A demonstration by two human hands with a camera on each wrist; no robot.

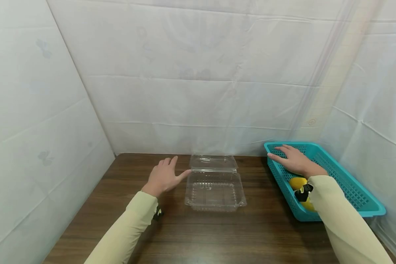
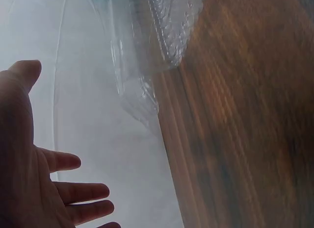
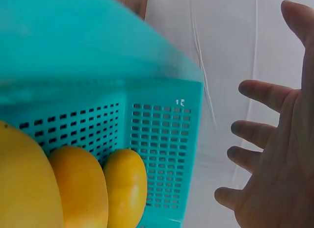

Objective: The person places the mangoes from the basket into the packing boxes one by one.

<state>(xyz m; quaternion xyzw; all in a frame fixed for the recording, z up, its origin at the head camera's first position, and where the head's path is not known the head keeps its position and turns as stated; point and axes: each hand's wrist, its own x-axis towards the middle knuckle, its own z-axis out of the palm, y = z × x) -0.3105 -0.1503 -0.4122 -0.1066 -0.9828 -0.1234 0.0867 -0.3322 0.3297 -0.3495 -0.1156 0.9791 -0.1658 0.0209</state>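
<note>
A clear plastic clamshell container (image 1: 214, 206) lies in the middle of the wooden table, its lid (image 1: 213, 162) folded back toward the wall. Just left of it hovers my left hand (image 1: 165, 177), fingers spread and holding nothing, thumb tip near the container's hinge corner. Over the far-left part of a turquoise perforated basket (image 1: 347, 187) is my right hand (image 1: 293, 160), its fingers extended and nothing in its grasp. Smooth yellow oval fruits (image 3: 125, 189) lie side by side in that basket, below the right wrist. The right forearm hides part of the basket in the head view.
White sheeting (image 1: 191, 102) hangs along the back and both sides of the table (image 1: 198, 238). The basket stands at the right, close to the sheeting there. A small dark device (image 1: 304, 192) is strapped at the right wrist.
</note>
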